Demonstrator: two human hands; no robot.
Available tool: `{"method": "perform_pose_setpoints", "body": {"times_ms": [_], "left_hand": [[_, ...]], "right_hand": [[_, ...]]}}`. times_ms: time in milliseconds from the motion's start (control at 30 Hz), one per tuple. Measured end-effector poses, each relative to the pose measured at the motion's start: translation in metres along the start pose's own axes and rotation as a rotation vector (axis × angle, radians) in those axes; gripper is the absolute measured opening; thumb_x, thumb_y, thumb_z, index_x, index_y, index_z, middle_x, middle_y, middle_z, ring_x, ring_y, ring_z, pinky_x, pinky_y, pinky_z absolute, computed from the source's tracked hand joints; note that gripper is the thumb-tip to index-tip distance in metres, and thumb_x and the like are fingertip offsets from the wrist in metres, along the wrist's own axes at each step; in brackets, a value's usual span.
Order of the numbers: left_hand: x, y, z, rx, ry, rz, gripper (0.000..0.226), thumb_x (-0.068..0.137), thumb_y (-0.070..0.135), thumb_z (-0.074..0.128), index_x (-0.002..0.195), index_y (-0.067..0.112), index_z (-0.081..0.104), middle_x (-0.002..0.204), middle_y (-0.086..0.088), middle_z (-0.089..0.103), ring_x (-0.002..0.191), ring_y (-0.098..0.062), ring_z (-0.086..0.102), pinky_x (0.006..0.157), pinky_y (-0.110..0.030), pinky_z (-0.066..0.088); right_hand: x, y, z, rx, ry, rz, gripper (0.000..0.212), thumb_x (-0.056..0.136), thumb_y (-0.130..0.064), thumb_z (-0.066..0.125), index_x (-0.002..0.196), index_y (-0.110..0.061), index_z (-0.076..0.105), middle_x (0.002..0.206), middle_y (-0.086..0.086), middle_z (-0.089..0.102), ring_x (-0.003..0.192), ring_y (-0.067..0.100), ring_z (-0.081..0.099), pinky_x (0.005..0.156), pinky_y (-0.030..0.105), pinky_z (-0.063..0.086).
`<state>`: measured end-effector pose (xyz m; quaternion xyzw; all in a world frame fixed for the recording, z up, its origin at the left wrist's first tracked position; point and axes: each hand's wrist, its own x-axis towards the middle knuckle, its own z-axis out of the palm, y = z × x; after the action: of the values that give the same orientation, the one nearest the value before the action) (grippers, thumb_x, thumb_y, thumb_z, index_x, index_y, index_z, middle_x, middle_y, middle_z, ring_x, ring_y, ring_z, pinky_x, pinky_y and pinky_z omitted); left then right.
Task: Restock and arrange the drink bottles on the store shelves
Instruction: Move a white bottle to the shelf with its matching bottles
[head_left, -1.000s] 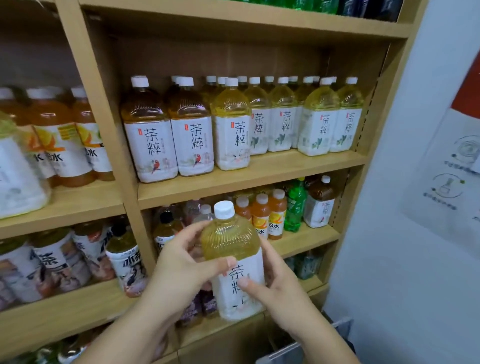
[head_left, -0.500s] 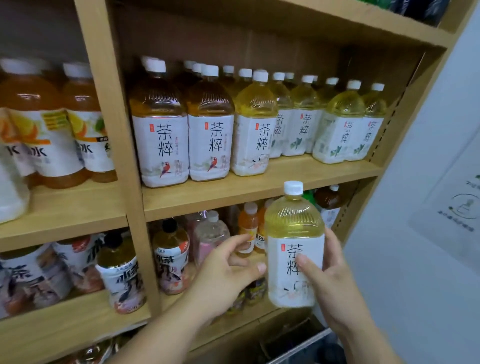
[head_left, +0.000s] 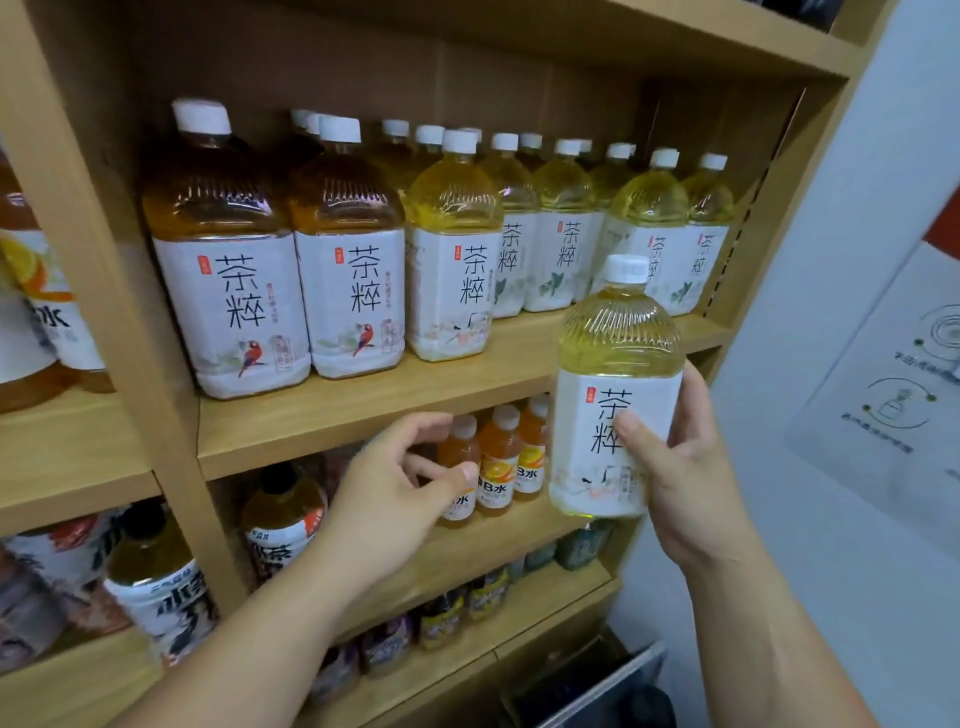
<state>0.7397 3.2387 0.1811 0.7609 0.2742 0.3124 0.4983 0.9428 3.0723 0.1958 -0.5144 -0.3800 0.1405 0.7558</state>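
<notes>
The right grip is curled round the lower half of a pale yellow tea bottle, thumb across its white label and fingers behind. The bottle is upright with its white cap on, held in the air in front of the right end of the middle shelf, touching no board.

The left grip holds nothing. Its fingers are loosely bent in front of the small orange bottles on the shelf below, and I cannot tell whether the thumb touches one.

Further back, on the middle shelf, two amber tea bottles stand at the left. Beside them, rows of yellow tea bottles run to the right wall of the unit.
</notes>
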Motion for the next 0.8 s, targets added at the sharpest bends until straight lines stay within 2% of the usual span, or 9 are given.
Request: {"method": "perform_pose_setpoints", "body": {"times_ms": [67, 167, 233, 367, 467, 567, 667, 800], "left_hand": [[0.006, 0.008, 0.008, -0.006, 0.083, 0.019, 0.039, 0.086, 0.032, 0.079, 0.121, 0.043, 0.064, 0.115, 0.02, 0.069, 0.086, 0.0, 0.071, 0.072, -0.011, 0.046], [0.016, 0.028, 0.023, -0.01, 0.154, 0.117, 0.038, 0.086, 0.027, 0.08, 0.117, 0.042, 0.066, 0.109, 0.019, 0.07, 0.079, -0.005, 0.07, 0.071, -0.018, 0.05], [0.026, 0.043, 0.032, 0.04, 0.187, 0.21, 0.039, 0.085, 0.027, 0.081, 0.117, 0.044, 0.066, 0.109, 0.021, 0.068, 0.081, -0.009, 0.069, 0.068, -0.017, 0.052], [0.049, 0.059, 0.036, 0.347, 0.328, 0.317, 0.049, 0.083, 0.047, 0.076, 0.128, 0.045, 0.059, 0.12, 0.022, 0.061, 0.101, -0.002, 0.06, 0.086, -0.028, 0.05], [0.064, 0.058, 0.033, 0.595, 0.419, 0.309, 0.06, 0.084, 0.045, 0.077, 0.139, 0.031, 0.058, 0.135, 0.009, 0.056, 0.124, -0.015, 0.051, 0.104, -0.034, 0.04], [0.069, 0.048, 0.031, 0.723, 0.433, 0.245, 0.069, 0.084, 0.044, 0.078, 0.146, 0.023, 0.055, 0.146, 0.001, 0.046, 0.136, -0.024, 0.044, 0.113, -0.04, 0.038], [0.068, 0.034, 0.031, 0.788, 0.407, 0.21, 0.075, 0.084, 0.048, 0.076, 0.151, 0.024, 0.05, 0.153, 0.002, 0.034, 0.14, -0.023, 0.04, 0.112, -0.042, 0.041], [0.07, 0.028, 0.031, 0.817, 0.422, 0.216, 0.079, 0.084, 0.059, 0.069, 0.153, 0.029, 0.046, 0.154, 0.004, 0.03, 0.139, -0.021, 0.042, 0.105, -0.043, 0.048]], "right_hand": [[0.012, 0.0, -0.009, 0.037, -0.016, 0.012, 0.08, 0.085, -0.019, 0.078, 0.155, -0.024, 0.038, 0.139, 0.009, 0.065, 0.124, 0.029, 0.066, 0.086, 0.037, 0.061], [0.035, -0.005, -0.017, 0.077, -0.057, -0.002, 0.082, 0.083, -0.023, 0.082, 0.154, -0.024, 0.04, 0.14, 0.007, 0.065, 0.126, 0.026, 0.066, 0.087, 0.034, 0.061], [0.052, -0.01, -0.019, 0.099, -0.102, -0.031, 0.082, 0.084, -0.025, 0.084, 0.154, -0.024, 0.041, 0.14, 0.006, 0.065, 0.127, 0.024, 0.065, 0.089, 0.033, 0.06], [0.087, -0.016, -0.017, 0.146, -0.165, -0.063, 0.082, 0.085, -0.028, 0.085, 0.154, -0.026, 0.041, 0.141, 0.004, 0.065, 0.129, 0.022, 0.064, 0.091, 0.031, 0.059], [0.111, -0.013, -0.012, 0.186, -0.205, -0.064, 0.078, 0.087, -0.025, 0.083, 0.154, -0.028, 0.041, 0.141, 0.005, 0.065, 0.13, 0.025, 0.063, 0.094, 0.039, 0.059], [0.133, -0.004, -0.004, 0.197, -0.227, -0.051, 0.076, 0.088, -0.022, 0.081, 0.153, -0.03, 0.042, 0.139, 0.004, 0.066, 0.128, 0.024, 0.064, 0.094, 0.04, 0.059], [0.149, 0.007, 0.003, 0.188, -0.224, -0.032, 0.077, 0.087, -0.019, 0.081, 0.153, -0.029, 0.042, 0.136, 0.001, 0.068, 0.125, 0.021, 0.066, 0.09, 0.035, 0.061], [0.159, 0.021, 0.011, 0.132, -0.231, -0.051, 0.079, 0.089, -0.023, 0.081, 0.155, -0.032, 0.039, 0.142, -0.002, 0.064, 0.131, 0.018, 0.062, 0.101, 0.045, 0.057]]}}
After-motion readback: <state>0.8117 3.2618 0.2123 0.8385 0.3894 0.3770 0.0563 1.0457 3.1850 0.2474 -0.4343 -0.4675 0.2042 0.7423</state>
